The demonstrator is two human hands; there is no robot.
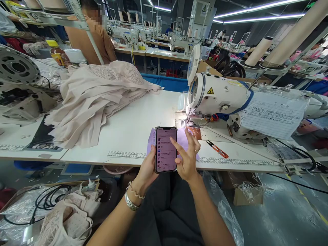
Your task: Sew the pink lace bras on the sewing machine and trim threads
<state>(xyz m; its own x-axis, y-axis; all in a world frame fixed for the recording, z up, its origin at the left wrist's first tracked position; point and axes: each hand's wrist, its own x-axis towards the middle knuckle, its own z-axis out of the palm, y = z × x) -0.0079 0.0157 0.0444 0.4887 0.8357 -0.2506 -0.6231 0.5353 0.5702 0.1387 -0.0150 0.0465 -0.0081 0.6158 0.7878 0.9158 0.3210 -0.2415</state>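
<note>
Phone (166, 149) upright at the table's (133, 126) near edge, clasped in left hand (148, 168), right hand (187, 157) open with forefinger over its lit screen; sewing machine (217, 97) unattended, fabric pile (97, 95) unsewn at left.

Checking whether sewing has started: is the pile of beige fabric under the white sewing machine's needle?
No, the pile of beige fabric lies on the white table, well apart from the white sewing machine.

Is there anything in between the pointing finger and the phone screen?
Nothing visible. The left hand holds the phone upright by its edge, and the right hand has its fingers right over the lit screen, with only open air there. The orange snips lie off to the side on the table.
</note>
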